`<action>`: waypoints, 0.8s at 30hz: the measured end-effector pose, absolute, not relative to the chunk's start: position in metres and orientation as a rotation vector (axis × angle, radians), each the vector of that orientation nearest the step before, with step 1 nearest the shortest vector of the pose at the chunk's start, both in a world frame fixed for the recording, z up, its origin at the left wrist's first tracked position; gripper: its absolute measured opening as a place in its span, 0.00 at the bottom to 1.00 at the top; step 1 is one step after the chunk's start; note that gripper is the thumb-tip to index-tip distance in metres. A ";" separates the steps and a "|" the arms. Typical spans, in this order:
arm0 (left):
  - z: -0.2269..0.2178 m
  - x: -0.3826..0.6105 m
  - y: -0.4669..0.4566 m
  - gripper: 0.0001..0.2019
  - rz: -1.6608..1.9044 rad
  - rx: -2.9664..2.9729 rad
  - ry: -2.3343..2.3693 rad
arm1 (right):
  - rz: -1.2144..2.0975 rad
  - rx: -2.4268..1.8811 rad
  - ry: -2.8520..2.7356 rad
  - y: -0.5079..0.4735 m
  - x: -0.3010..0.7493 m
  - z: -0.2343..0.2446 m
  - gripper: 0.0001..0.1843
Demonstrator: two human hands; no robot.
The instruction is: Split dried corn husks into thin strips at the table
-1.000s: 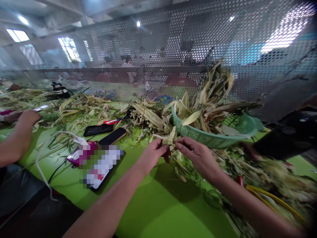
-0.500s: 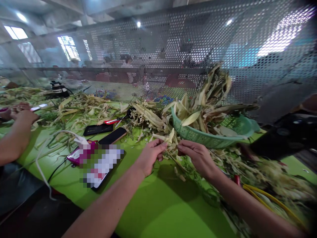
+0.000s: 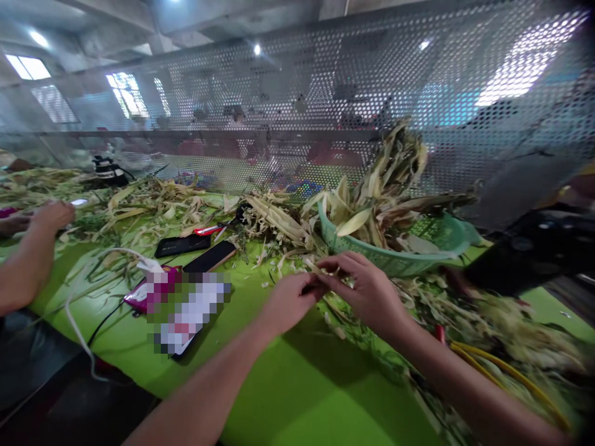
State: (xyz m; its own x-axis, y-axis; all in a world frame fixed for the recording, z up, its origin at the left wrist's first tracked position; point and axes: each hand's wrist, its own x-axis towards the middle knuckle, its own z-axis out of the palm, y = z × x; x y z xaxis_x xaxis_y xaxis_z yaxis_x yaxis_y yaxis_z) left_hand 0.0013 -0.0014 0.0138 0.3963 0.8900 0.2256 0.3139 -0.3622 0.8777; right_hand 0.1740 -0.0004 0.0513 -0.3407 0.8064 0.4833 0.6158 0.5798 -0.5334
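Note:
Close together over the green table, my two hands meet at a small pale strip of dried corn husk. My left hand is closed on it, its fingertips mostly hidden behind the hand. Thumb and fingers of my right hand pinch at the same strip from the other side. Just beyond them stands a green plastic basket with dry corn husks in it. Loose husk scraps lie heaped left of the basket.
To the left lie phones, a red-handled tool, a purple packet and a white cable. Another person's hand works at far left. A perforated metal screen rises behind. A yellow loop lies at right.
My hands have come together; the right one has moved left and its fingers now meet the left hand's. The husk piece is more covered. The other person's hand shifted right slightly.

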 end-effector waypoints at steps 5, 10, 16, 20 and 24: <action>0.004 0.007 -0.001 0.16 0.869 1.817 0.987 | 0.420 -1.112 -2.025 0.000 0.172 0.045 0.03; 0.002 0.013 -0.007 0.14 0.839 1.895 1.005 | 0.429 -1.181 -1.955 0.003 0.169 0.037 0.02; 0.006 0.011 -0.004 0.14 0.889 1.735 1.005 | 0.402 -1.168 -1.816 0.007 0.173 0.042 0.05; 0.008 0.004 0.002 0.11 1.089 1.401 0.884 | 0.393 -1.205 -1.767 0.007 0.178 0.049 0.10; 0.010 0.003 0.003 0.07 1.120 1.264 0.790 | 0.531 -1.254 -1.901 0.008 0.178 0.043 0.13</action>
State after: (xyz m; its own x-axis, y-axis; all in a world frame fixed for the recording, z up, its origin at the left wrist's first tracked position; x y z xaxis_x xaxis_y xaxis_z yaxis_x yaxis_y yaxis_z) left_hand 0.0029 0.0033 0.0096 0.3033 0.9453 0.1201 -0.2048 -0.0585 0.9771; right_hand 0.1778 0.0078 0.0427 -0.2070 0.9022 0.3785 0.5754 0.4252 -0.6987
